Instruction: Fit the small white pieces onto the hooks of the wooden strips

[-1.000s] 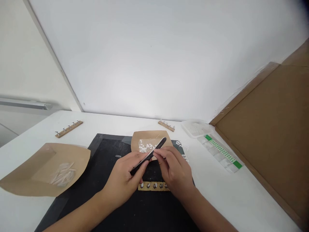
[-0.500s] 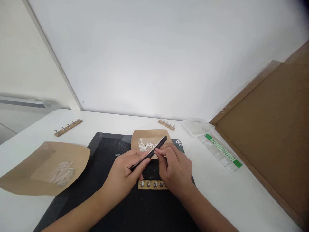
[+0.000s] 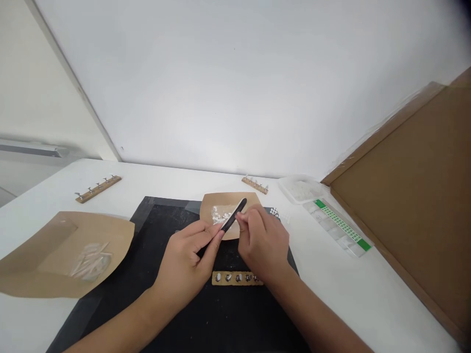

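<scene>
A dark nail file (image 3: 235,215) with a pale edge slants upward between my hands. My left hand (image 3: 189,252) is closed round its lower end, thumb and fingers pinching it. The fingertips of my right hand (image 3: 265,240) are pinched together beside the file's upper part; whatever they hold is too small to make out. Below the hands, a wooden strip with metal nail stands (image 3: 228,278) lies on the black mat (image 3: 176,314), several stands carrying pale pieces. Behind the file, a brown paper tray (image 3: 213,198) bears a clear bag of small white pieces (image 3: 221,214).
At left, a larger brown paper tray (image 3: 121,235) holds a clear bag of pale slender pieces (image 3: 91,262). Two more stand strips (image 3: 99,189) (image 3: 254,185) lie farther back. A white container (image 3: 300,189), a green-edged clear case (image 3: 342,225) and a cardboard panel (image 3: 408,211) are at right.
My right hand has drawn slightly back from the file, and the file's tip has shifted a little left. The view has moved slightly, showing more of the stand strip.
</scene>
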`<action>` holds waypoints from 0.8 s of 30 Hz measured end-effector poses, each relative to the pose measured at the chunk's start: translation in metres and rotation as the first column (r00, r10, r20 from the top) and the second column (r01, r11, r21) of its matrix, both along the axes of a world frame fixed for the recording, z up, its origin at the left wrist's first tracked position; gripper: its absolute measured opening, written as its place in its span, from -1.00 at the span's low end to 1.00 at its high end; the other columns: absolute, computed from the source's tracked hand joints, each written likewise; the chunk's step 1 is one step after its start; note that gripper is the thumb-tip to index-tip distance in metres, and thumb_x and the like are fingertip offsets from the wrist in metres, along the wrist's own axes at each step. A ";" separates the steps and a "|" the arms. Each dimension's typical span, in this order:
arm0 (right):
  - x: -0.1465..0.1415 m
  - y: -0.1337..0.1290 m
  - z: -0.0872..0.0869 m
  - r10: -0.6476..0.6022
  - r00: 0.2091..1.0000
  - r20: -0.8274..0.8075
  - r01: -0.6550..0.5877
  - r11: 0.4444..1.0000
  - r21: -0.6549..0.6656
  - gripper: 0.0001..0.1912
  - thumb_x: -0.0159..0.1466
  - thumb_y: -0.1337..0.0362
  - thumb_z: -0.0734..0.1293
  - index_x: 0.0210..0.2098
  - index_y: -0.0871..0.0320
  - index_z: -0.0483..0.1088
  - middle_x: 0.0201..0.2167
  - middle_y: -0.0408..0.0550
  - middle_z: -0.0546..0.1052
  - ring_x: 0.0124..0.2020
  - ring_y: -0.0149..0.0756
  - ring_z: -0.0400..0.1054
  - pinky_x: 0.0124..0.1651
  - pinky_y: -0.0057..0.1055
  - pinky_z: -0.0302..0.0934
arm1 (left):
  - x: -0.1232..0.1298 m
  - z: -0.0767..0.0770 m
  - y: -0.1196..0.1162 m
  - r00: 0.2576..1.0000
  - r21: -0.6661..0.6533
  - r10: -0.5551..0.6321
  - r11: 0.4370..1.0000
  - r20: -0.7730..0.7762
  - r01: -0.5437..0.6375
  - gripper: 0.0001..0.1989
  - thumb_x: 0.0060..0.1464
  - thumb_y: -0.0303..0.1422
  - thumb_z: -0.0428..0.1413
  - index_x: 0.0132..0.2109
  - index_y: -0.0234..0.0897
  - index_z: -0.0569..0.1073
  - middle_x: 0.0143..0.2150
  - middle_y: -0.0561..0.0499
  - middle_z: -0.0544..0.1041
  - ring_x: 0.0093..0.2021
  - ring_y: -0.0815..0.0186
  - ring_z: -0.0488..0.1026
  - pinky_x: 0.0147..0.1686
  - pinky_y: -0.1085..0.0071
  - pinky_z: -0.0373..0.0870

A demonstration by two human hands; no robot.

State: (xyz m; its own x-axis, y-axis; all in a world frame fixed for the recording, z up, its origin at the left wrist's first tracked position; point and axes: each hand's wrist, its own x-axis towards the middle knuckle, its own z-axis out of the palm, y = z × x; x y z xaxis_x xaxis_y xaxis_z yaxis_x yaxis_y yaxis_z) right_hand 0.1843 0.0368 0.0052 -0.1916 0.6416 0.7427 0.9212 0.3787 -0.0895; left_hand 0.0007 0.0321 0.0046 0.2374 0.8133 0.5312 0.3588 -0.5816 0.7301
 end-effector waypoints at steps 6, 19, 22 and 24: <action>-0.001 0.004 0.000 0.063 0.997 0.035 -0.062 0.998 -0.032 -0.72 0.51 0.37 0.22 -0.37 0.07 0.25 -0.46 -0.11 0.44 -0.48 -0.26 0.24 -0.32 -0.30 0.04 | -0.004 0.001 0.001 1.000 0.021 0.002 1.000 -0.010 -0.001 -0.76 0.39 -0.41 0.13 -0.01 -0.25 0.71 -0.33 0.01 0.56 -0.37 0.38 0.55 -0.36 0.51 0.47; 0.003 0.008 0.001 0.124 0.992 -0.003 -0.124 0.992 -0.027 -0.70 0.50 0.40 0.23 -0.38 0.07 0.20 -0.47 -0.15 0.41 -0.48 -0.29 0.24 -0.27 -0.29 0.03 | -0.007 0.002 0.002 1.000 0.031 -0.008 0.999 -0.030 0.009 -0.75 0.39 -0.43 0.11 -0.03 -0.28 0.71 -0.40 0.04 0.50 -0.45 0.40 0.47 -0.42 0.50 0.39; 0.004 0.008 0.002 0.150 0.988 0.024 -0.149 0.988 -0.049 -0.70 0.50 0.41 0.22 -0.38 0.08 0.19 -0.50 -0.17 0.39 -0.50 -0.31 0.23 -0.25 -0.28 0.02 | -0.007 0.002 0.002 0.999 0.023 -0.033 0.999 -0.028 0.034 -0.76 0.39 -0.43 0.11 -0.05 -0.27 0.71 -0.40 0.04 0.51 -0.43 0.40 0.49 -0.40 0.50 0.41; 0.003 0.008 0.003 0.114 0.993 0.001 -0.114 0.993 -0.027 -0.72 0.50 0.41 0.23 -0.36 0.08 0.21 -0.47 -0.16 0.43 -0.48 -0.31 0.26 -0.23 -0.28 0.02 | -0.007 0.002 0.003 0.999 0.008 -0.032 0.999 -0.027 0.033 -0.76 0.39 -0.43 0.11 -0.05 -0.28 0.71 -0.40 0.05 0.50 -0.43 0.40 0.50 -0.40 0.51 0.41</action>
